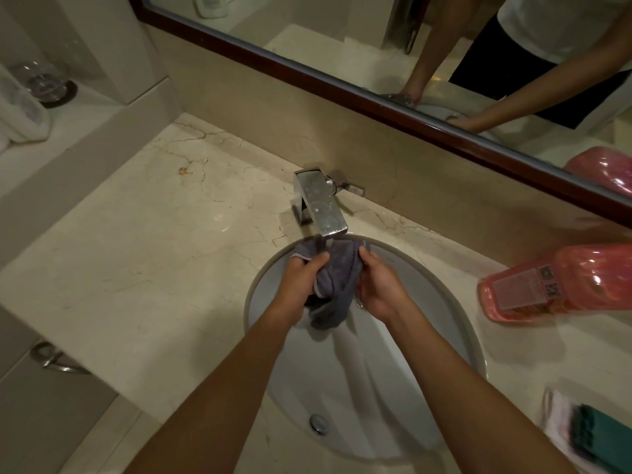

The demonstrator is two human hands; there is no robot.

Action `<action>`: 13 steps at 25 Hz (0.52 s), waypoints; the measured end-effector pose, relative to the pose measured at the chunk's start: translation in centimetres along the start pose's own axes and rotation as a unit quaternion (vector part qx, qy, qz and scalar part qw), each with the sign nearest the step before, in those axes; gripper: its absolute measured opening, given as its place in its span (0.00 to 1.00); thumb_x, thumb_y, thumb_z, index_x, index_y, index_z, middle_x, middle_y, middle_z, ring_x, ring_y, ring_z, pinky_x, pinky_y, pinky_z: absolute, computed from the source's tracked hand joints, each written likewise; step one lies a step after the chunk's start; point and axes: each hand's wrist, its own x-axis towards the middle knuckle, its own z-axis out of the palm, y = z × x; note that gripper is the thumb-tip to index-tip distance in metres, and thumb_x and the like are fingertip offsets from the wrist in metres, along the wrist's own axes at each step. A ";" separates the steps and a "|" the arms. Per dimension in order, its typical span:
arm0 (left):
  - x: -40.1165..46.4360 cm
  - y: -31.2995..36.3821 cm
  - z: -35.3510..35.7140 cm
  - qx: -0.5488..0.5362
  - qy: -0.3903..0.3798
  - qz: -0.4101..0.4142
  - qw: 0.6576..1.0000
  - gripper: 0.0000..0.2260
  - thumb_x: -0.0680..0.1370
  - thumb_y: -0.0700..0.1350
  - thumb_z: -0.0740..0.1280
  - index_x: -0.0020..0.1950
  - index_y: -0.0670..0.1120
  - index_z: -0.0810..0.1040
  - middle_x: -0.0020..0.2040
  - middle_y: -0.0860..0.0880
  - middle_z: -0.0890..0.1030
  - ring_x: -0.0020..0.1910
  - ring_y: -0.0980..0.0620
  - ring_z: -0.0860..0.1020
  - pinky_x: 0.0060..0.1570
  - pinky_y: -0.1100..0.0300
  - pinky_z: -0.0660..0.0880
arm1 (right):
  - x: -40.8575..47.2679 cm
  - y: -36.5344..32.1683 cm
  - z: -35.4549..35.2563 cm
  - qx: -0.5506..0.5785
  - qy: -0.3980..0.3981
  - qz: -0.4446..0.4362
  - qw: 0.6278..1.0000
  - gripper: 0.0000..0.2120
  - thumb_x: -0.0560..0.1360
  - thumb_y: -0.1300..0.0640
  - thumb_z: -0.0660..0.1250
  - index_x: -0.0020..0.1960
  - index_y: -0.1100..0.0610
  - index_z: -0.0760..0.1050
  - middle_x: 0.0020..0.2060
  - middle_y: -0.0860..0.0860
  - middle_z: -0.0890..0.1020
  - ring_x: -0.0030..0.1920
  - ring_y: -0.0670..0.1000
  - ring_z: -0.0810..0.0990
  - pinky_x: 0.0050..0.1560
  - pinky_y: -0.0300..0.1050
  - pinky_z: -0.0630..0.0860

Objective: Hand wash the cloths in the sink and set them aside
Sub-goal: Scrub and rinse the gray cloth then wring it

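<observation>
Currently your left hand [301, 278] and right hand [378, 285] each grip one side of the grey cloth [337, 278] bunched between them, just near of the faucet [319, 203], its tail hanging toward the sink [455, 302].

Pink bottle [561, 285] lying on marble counter [136, 261]; mirror [342, 39] above; glass jar [44, 83] on ledge.
</observation>
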 end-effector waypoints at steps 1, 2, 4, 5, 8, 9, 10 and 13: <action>-0.1 -0.1 0.0 0.015 -0.011 0.009 1.000 0.09 0.81 0.42 0.67 0.60 0.45 0.81 0.54 0.44 0.86 0.53 0.46 0.85 0.55 0.52 0.81 | 0.2 -0.2 0.1 0.014 -0.006 -0.002 1.000 0.13 0.84 0.53 0.60 0.65 0.57 0.75 0.58 0.58 0.84 0.59 0.57 0.83 0.61 0.53 0.78; -0.2 -0.2 0.0 0.018 -0.023 0.015 0.999 0.11 0.81 0.42 0.68 0.62 0.44 0.80 0.56 0.44 0.85 0.54 0.46 0.84 0.57 0.51 0.80 | 0.3 -0.4 0.1 0.017 -0.018 -0.010 1.000 0.14 0.83 0.54 0.62 0.66 0.56 0.74 0.59 0.58 0.84 0.60 0.58 0.82 0.62 0.55 0.78; -0.4 -0.4 -0.1 -0.008 -0.048 0.026 0.998 0.13 0.81 0.41 0.68 0.65 0.42 0.78 0.57 0.43 0.85 0.56 0.45 0.84 0.57 0.50 0.80 | 0.4 -0.4 -0.2 0.004 -0.049 -0.030 0.998 0.14 0.80 0.62 0.66 0.66 0.54 0.74 0.58 0.57 0.84 0.58 0.57 0.84 0.56 0.53 0.81; -0.6 -0.3 0.0 -0.035 -0.048 0.023 0.998 0.13 0.81 0.40 0.68 0.65 0.41 0.78 0.57 0.43 0.85 0.55 0.45 0.84 0.54 0.51 0.81 | 0.3 -0.3 -0.3 -0.001 -0.059 -0.034 0.998 0.18 0.79 0.66 0.67 0.65 0.53 0.74 0.56 0.57 0.85 0.56 0.56 0.85 0.52 0.51 0.82; -0.6 0.5 0.3 -0.133 0.007 -0.020 0.991 0.07 0.82 0.39 0.65 0.59 0.40 0.78 0.51 0.41 0.86 0.49 0.43 0.86 0.43 0.53 0.82 | 0.2 0.5 -0.7 0.017 -0.085 -0.027 0.996 0.23 0.76 0.72 0.66 0.67 0.55 0.72 0.55 0.57 0.85 0.55 0.56 0.85 0.48 0.48 0.83; -0.4 0.7 0.3 -0.147 0.023 -0.030 0.988 0.07 0.83 0.40 0.63 0.58 0.40 0.78 0.50 0.40 0.86 0.48 0.42 0.86 0.42 0.53 0.82 | 0.2 0.7 -0.8 0.031 -0.091 -0.028 0.995 0.21 0.77 0.71 0.66 0.66 0.56 0.73 0.56 0.58 0.85 0.55 0.57 0.85 0.48 0.48 0.83; -0.1 0.9 0.3 -0.154 0.034 -0.036 0.987 0.08 0.84 0.41 0.62 0.58 0.39 0.78 0.50 0.39 0.86 0.47 0.42 0.86 0.42 0.53 0.82 | 0.3 0.8 -0.6 0.039 -0.086 -0.030 0.995 0.18 0.77 0.69 0.66 0.65 0.56 0.74 0.56 0.59 0.85 0.56 0.57 0.85 0.49 0.48 0.83; 0.2 1.4 0.7 -0.184 0.047 -0.074 0.979 0.15 0.85 0.47 0.59 0.54 0.39 0.81 0.49 0.38 0.86 0.45 0.43 0.86 0.40 0.56 0.82 | 0.7 0.9 -0.1 0.017 -0.012 -0.046 0.999 0.12 0.81 0.60 0.65 0.64 0.60 0.77 0.55 0.59 0.85 0.54 0.56 0.85 0.50 0.48 0.82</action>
